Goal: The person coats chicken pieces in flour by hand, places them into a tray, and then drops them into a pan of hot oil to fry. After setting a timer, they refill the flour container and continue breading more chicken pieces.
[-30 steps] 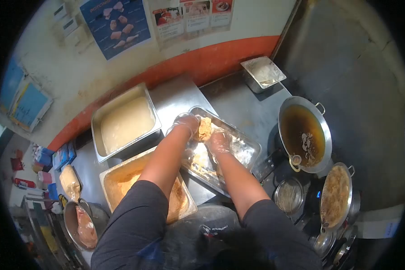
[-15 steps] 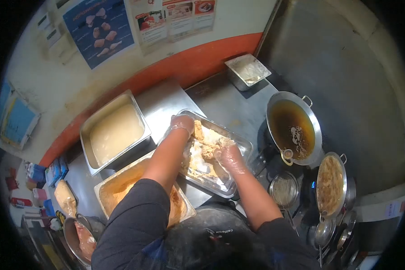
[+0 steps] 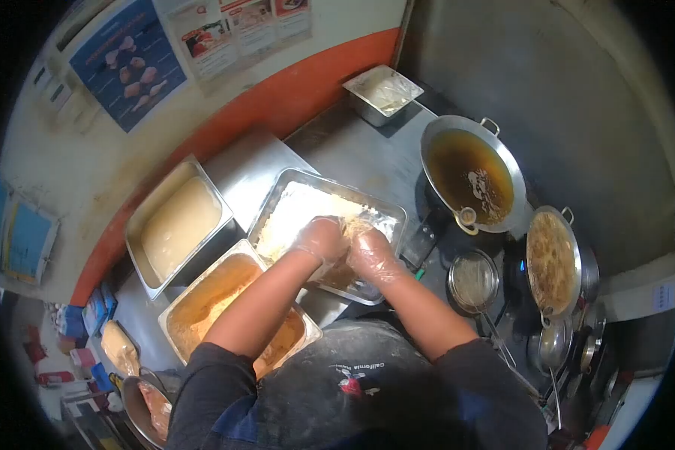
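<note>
Drawing together since half a second ago: bringing the left hand point(image 3: 321, 238) and the right hand point(image 3: 373, 253), earlier working apart over the middle of the flour tray point(image 3: 265, 205), side by side at its near right end. Wearing clear plastic gloves point(image 3: 311, 231) on both hands. Curling the fingers down and closing on a floured piece point(image 3: 351, 225), clamping it between the two palms with the knuckles up. Holding that piece low in the tray, in or just above the white flour point(image 3: 300, 210), and hiding most of it under the gloves, so not showing whether it is touching the flour.

Working over a steel bench point(image 3: 337, 150), with the tray sitting slantwise on it. Passing the left forearm over a pan of orange-brown coating point(image 3: 210, 296) just beside the tray's near left edge. Leaving a deeper pan of pale batter point(image 3: 178, 225) beyond that, along the wall. Standing beside a wok of dark oil point(image 3: 469, 176) on the right, with scraps floating in it, and nearer, a round wire strainer point(image 3: 472, 281) and a second wok point(image 3: 553, 262) holding something tan. Facing a small flour-dusted tub point(image 3: 382, 90) at the far end of the bench and posters point(image 3: 124, 64) picturing chicken pieces on the wall. Catching a metal bowl point(image 3: 151, 405) of raw meat at the lower left edge.
</note>
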Available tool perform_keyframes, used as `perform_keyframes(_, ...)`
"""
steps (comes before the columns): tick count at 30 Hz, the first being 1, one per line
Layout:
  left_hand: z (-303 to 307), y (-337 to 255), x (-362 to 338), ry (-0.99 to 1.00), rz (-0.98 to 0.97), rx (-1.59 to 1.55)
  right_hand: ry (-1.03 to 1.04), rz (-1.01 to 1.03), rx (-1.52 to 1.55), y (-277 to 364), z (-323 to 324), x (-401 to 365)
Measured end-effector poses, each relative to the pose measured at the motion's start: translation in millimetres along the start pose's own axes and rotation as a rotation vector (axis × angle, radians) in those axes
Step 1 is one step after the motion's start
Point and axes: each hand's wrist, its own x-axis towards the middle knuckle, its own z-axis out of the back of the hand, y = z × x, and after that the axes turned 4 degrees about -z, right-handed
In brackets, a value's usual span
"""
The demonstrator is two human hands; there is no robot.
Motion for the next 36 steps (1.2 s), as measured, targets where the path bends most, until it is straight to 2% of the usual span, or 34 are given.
perform_keyframes(1,9.8,-10.6,-14.3,0.007,-0.011,0.004,-0.089,0.050,0.007,-20.4,-17.2,1.7)
perform_keyframes(2,25.7,-22.5,-34.9,-0.004,0.022,-0.037,-0.025,-0.047,0.041,-23.8,-17.1,1.0)
perform_keyframes(5,30.4,-16.4,-79.6,-0.035,0.076,-0.098,0.043,-0.034,0.007,-10.5,2.6,-4.9)
perform_keyframes(7,19.5,0.0,-105.3,-0.121,0.034,-0.167,0.040,-0.014,0.283,-26.3,-2.9,-6.0)
perform_keyframes(8,14.9,-0.1,-116.2,-0.122,0.029,-0.166,0.032,0.109,0.099,-21.3,8.1,-10.0)
perform_keyframes(10,0.4,-5.9,-140.1,-0.095,0.072,-0.157,0.020,0.220,-0.094,-26.4,13.7,-16.7)
perform_keyframes(11,-10.4,-7.0,-149.8,-0.090,0.047,-0.152,0.096,0.131,0.033,-36.3,2.6,-12.7)
perform_keyframes(12,-21.4,-8.0,-156.1,-0.139,-0.013,-0.003,0.158,0.040,0.158,-50.9,-10.6,-4.0)
perform_keyframes(14,-34.3,-13.6,-157.9,-0.162,-0.085,0.176,0.186,-0.060,0.429,-96.3,-48.6,14.6)
perform_keyframes(16,-29.5,-25.8,-158.1,-0.118,-0.094,0.207,0.109,-0.003,0.329,-93.2,-20.2,5.3)
perform_keyframes(18,-39.7,-24.5,-154.2,-0.133,-0.072,0.278,0.030,0.050,0.103,-45.7,49.4,-14.4)
perform_keyframes(19,-48.9,-23.1,-152.5,-0.171,-0.044,0.349,-0.012,0.063,0.120,-42.3,69.5,-19.9)
perform_keyframes(20,-45.3,-32.7,-152.7,-0.145,-0.010,0.403,0.100,-0.010,0.224,-10.0,130.8,-40.2)
perform_keyframes(21,-42.4,-40.7,-149.7,-0.139,-0.037,0.405,0.082,-0.031,0.219,-27.8,144.6,-44.7)
perform_keyframes(23,-39.6,-50.8,-142.1,0.031,0.149,0.496,-0.145,0.226,0.152,-48.7,184.9,-60.3)
perform_keyframes(25,-47.1,-48.1,-141.7,0.024,0.176,0.499,-0.225,0.441,0.084,-44.1,267.6,-100.4)
perform_keyframes(27,-51.4,-53.5,-142.2,-0.105,0.198,0.475,-0.352,0.456,0.166,-96.6,309.8,-129.1)
perform_keyframes(28,-59.9,-50.3,-142.0,-0.231,0.153,0.477,-0.346,0.481,0.057,-112.2,339.3,-148.0)
perform_keyframes(29,-63.6,-49.3,-140.8,-0.225,0.150,0.476,-0.338,0.505,-0.054,-127.8,368.1,-167.5)
perform_keyframes(31,-68.4,-47.5,-141.2,-0.319,0.118,0.435,-0.369,0.353,-0.426,-165.0,410.3,-205.7)
perform_keyframes(32,-71.5,-41.8,-139.9,-0.373,0.060,0.416,-0.267,0.213,-0.583,-180.5,429.0,-220.3)
perform_keyframes(34,-72.6,-44.6,-138.1,-0.384,0.048,0.419,-0.140,-0.070,-0.755,-224.5,459.5,-246.4)
perform_keyframes(36,-71.5,-53.3,-132.6,-0.380,0.065,0.467,-0.111,-0.209,-0.766,-302.4,471.5,-271.3)
